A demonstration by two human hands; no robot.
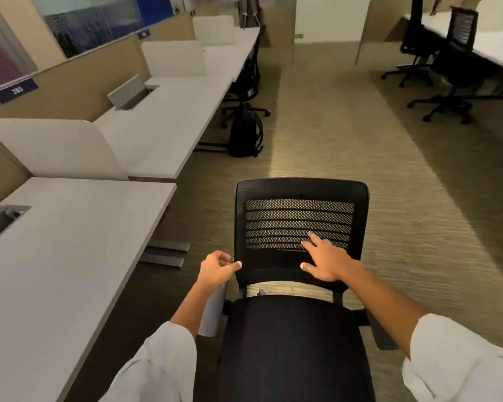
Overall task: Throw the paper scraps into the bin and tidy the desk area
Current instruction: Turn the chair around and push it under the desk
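A black mesh-backed office chair [299, 216] stands right in front of me, its seat toward me. My left hand [217, 269] is at the left edge of the backrest, fingers curled and thumb laid over the edge, gripping it. Spread fingers of my right hand [327, 259] rest flat on the lower mesh of the backrest. To the left lies the long white desk [70, 256], its top bare. No paper scraps and no bin show in this view.
White divider panels [55, 146] split the desk row along the left. A black backpack [246, 132] stands on the carpet beside the desk further ahead, with another chair [249, 82] behind it. More black chairs [453, 68] stand at the right. A carpeted aisle [346, 126] runs ahead.
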